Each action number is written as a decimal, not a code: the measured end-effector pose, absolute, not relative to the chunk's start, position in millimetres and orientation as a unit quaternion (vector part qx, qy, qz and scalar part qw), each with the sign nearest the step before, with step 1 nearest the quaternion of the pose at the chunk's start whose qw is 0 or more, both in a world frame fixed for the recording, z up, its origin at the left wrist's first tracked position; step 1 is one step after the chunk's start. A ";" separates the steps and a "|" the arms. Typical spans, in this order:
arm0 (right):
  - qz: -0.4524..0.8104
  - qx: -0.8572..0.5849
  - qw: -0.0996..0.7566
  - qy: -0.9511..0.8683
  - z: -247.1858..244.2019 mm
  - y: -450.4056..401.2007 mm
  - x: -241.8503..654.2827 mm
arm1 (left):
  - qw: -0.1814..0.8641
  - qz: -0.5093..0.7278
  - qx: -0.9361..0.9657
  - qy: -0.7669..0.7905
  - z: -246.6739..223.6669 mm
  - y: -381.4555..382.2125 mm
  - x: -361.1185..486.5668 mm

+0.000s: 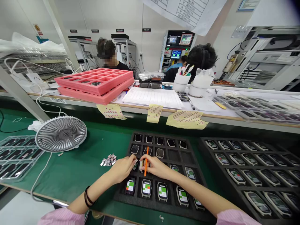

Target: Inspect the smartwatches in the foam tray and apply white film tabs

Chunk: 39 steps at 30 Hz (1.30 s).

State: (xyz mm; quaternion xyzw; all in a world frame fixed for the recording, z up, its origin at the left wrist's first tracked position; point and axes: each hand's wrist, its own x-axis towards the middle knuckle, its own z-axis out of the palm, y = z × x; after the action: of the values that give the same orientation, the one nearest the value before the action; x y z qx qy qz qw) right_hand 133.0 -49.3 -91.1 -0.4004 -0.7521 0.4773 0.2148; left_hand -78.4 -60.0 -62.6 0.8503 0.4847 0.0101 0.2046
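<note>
Fingers of the right hand (154, 165) clamp a thin orange stick (146, 161), likely light, stiff, best held mid-length; left hand (124, 168), grip unclear.

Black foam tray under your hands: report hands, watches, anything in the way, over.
Left hand at left side of tray, grip unclear. Right hand holding orange stick. Near-row watches lit. Right forearm hiding part of tray.

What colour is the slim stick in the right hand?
Orange: the slim stick in the right hand shows best in the head view.
</note>
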 end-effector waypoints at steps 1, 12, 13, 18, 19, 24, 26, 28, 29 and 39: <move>0.474 -0.405 0.210 -0.753 -91.6 -49.9 131.1 | 0.207 0.010 0.851 0.482 -63.3 -60.3 -77.9; 0.450 -0.484 0.211 -0.720 -87.5 -49.0 120.3 | 0.321 0.087 0.816 0.472 -55.4 -51.7 -83.7; 0.455 -0.484 0.209 -0.717 -86.6 -48.3 122.0 | 0.342 0.104 0.804 0.476 -53.1 -51.3 -84.9; 0.477 -0.479 0.208 -0.707 -84.3 -44.9 129.9 | 0.420 0.192 0.751 0.471 -47.0 -48.1 -88.2; 0.486 -0.477 0.210 -0.702 -84.7 -44.2 130.8 | 0.427 0.201 0.742 0.476 -46.7 -46.6 -88.3; 0.550 -0.461 0.235 -0.656 -84.6 -41.3 137.5 | 0.456 0.255 0.699 0.488 -39.9 -37.9 -86.4; 0.568 -0.449 0.262 -0.638 -77.9 -40.8 145.4 | 0.469 0.276 0.684 0.485 -31.7 -35.3 -83.1; 0.584 -0.427 0.311 -0.616 -65.1 -40.5 157.3 | 0.483 0.295 0.671 0.479 -21.0 -32.9 -77.3; 0.601 -0.400 0.361 -0.590 -57.1 -40.5 164.2 | 0.489 0.304 0.665 0.475 -15.5 -31.6 -73.4; 0.612 -0.356 0.518 -0.480 -24.3 -39.7 203.0 | 0.505 0.349 0.671 0.415 8.7 -13.8 -27.8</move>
State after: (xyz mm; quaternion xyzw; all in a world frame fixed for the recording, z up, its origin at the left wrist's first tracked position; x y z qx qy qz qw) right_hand 203.0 -39.7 -24.3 -0.3560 -0.4800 0.6123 0.5177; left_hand -27.8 -13.8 8.7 0.6715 0.4151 0.3489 0.5050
